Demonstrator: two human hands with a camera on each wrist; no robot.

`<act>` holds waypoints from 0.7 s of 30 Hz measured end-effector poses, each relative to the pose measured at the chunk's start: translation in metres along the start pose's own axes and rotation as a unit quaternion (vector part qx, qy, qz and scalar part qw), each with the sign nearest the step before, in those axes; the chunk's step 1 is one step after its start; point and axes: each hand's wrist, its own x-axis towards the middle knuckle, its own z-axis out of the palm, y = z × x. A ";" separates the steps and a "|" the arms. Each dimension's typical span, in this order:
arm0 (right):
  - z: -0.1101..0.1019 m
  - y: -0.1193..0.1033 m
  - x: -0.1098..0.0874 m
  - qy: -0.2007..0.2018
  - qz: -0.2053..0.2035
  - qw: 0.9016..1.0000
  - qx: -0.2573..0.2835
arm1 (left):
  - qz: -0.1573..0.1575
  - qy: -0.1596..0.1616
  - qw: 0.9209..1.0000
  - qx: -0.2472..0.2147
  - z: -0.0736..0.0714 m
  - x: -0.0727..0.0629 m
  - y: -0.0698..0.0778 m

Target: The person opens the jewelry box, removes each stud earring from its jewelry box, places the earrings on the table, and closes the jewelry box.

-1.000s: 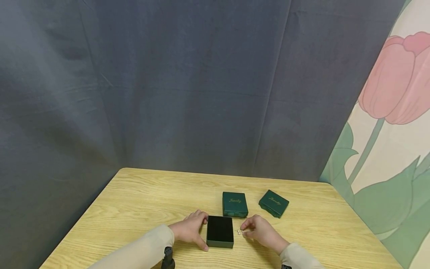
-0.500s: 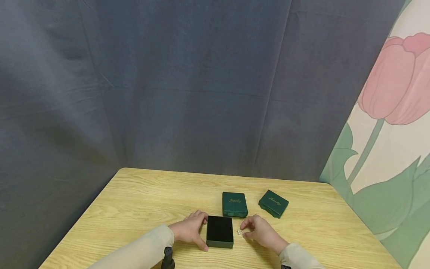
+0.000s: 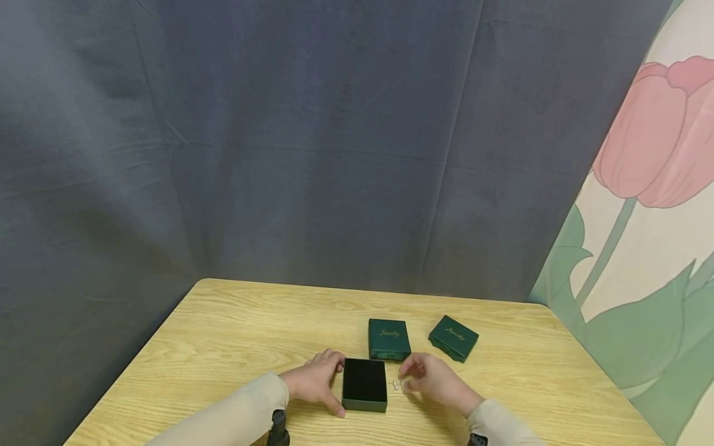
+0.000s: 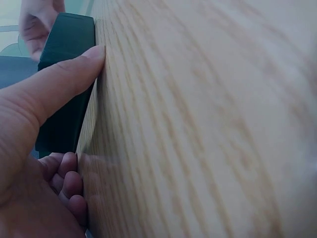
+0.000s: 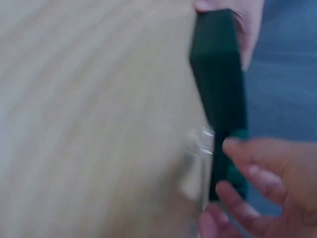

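Observation:
An uncovered jewelry box (image 3: pixel 365 380) with a black lining and dark green sides lies on the wooden table. My left hand (image 3: pixel 313 381) grips its left side, thumb by the near corner and fingers by the far one. In the left wrist view the thumb lies along the green side of the box (image 4: pixel 67 44) and the other fingers curl at its end. A small shiny silver piece of jewelry (image 3: pixel 396 385) lies right of the box. My right hand (image 3: pixel 435 382) hovers right at it, thumb and fingers parted; the right wrist view shows nothing between them.
A green lidded box (image 3: pixel 389 339) with gold lettering sits just behind the uncovered box. Another green piece (image 3: pixel 454 337) with gold lettering lies angled to its right. A dark grey curtain (image 3: pixel 334 148) hangs behind the table (image 3: pixel 268 322); a tulip-patterned cloth (image 3: pixel 641 186) is at right.
My right hand has shifted slightly, its knuckles rising and its fingers spreading a little by the silver piece. The left hand and the boxes hold their places.

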 end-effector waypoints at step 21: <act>-0.121 -0.006 0.033 0.093 -0.116 0.987 -0.063 | 0.001 -0.002 1.000 -0.014 -0.002 -0.004 0.004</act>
